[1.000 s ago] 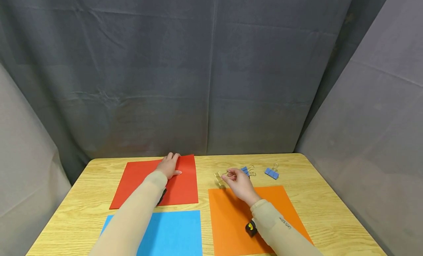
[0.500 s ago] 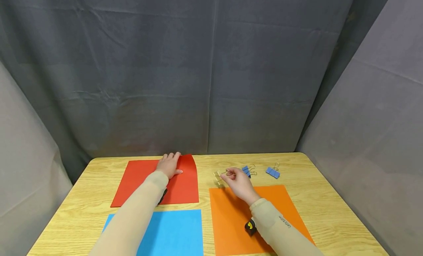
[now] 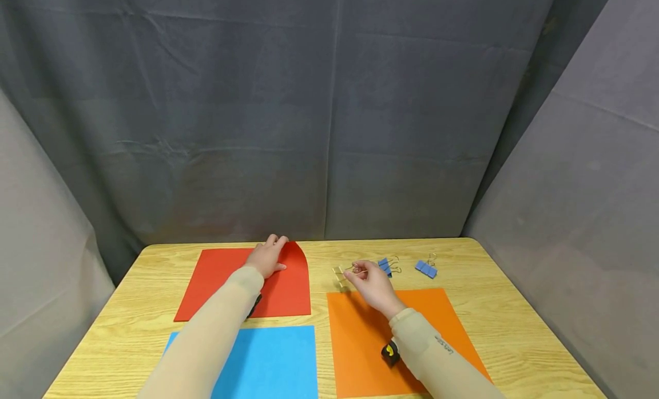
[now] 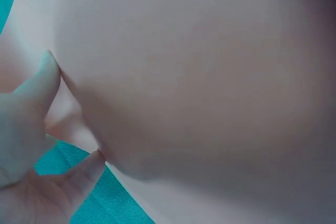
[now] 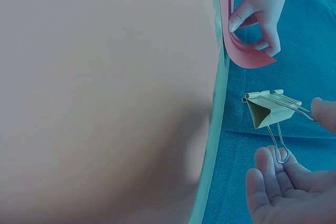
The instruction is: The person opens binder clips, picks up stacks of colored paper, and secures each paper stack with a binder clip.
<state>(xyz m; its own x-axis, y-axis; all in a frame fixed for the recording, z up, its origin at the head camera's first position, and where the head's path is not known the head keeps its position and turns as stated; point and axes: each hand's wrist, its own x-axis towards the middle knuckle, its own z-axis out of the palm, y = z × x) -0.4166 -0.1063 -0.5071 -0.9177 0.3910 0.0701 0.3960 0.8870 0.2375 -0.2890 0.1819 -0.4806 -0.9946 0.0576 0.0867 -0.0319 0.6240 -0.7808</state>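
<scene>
Red paper (image 3: 285, 293) lies at ten o'clock on the bench (image 3: 515, 330), corner curled, pinched by the left hand (image 3: 266, 258). Right hand (image 3: 376, 285), at three o'clock, grips a gold binder clip (image 5: 275, 107).

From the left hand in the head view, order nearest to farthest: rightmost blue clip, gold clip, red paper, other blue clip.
1. Red paper: held by the left hand.
2. Gold clip: in the right hand.
3. Other blue clip: just beyond the right hand.
4. Rightmost blue clip: farther right.
</scene>
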